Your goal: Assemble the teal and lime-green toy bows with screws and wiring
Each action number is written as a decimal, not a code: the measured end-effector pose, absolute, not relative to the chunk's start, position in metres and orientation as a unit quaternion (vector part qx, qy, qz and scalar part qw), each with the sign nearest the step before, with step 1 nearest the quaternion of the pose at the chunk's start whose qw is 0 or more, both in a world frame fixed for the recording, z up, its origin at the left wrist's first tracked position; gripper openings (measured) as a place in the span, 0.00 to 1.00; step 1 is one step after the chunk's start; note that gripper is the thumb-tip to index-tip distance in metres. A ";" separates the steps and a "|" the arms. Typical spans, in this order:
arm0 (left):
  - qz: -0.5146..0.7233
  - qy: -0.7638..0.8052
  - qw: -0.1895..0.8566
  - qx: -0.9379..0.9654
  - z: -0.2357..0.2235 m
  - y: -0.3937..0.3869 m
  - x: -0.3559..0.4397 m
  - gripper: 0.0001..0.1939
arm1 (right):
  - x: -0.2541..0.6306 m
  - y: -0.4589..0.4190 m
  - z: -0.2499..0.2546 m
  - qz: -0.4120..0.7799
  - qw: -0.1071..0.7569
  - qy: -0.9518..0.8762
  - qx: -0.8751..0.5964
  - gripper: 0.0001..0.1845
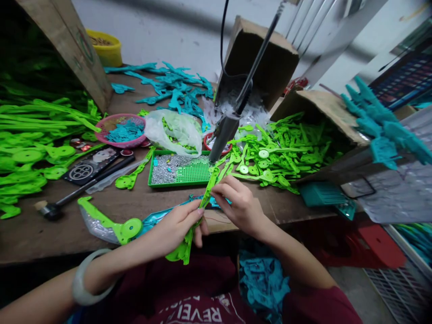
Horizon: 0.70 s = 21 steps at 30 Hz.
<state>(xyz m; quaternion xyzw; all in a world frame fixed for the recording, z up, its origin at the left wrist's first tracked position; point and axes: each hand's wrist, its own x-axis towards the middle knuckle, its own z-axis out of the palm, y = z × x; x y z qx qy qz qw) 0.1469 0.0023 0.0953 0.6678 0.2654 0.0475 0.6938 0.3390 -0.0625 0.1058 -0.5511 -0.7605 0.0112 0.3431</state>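
Observation:
My left hand (185, 220) is wrapped around a long, bright green plastic part (191, 235), which slants up and away over the table's front edge. The broad end of that part hangs below my fingers. Close to its upper end is my right hand (234, 202), thumb and fingertips pinched together; whatever they hold is too small or hidden to make out. Just beyond my hands lies a green tray (194, 174) with many small silvery pieces in its left portion. To the left, another green part with a round disc (131, 228) rests on a clear plastic piece.
A dark upright tool (227, 130) stands behind the tray. Green parts (290, 148) spill from a cardboard box (332, 114) at right; more heap up at left. A pink basket (118, 143) holds blue pieces. A black-headed hammer (54, 210) lies left. Blue parts (178, 90) cover the back.

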 end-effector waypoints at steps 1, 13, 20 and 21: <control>0.040 0.273 0.674 0.685 0.095 0.005 0.148 0.16 | 0.339 -0.063 0.104 0.007 0.333 -0.768 -0.547 0.08; -0.011 0.283 0.390 0.876 0.084 0.010 0.150 0.15 | 0.361 -0.064 0.097 0.110 0.257 -0.839 -0.468 0.10; 0.020 0.285 0.464 0.839 0.072 0.007 0.150 0.18 | 0.377 -0.060 0.095 0.293 0.286 -0.808 -0.423 0.09; 0.019 0.289 0.480 0.828 0.072 0.007 0.149 0.20 | 0.378 -0.060 0.095 0.304 0.295 -0.801 -0.423 0.08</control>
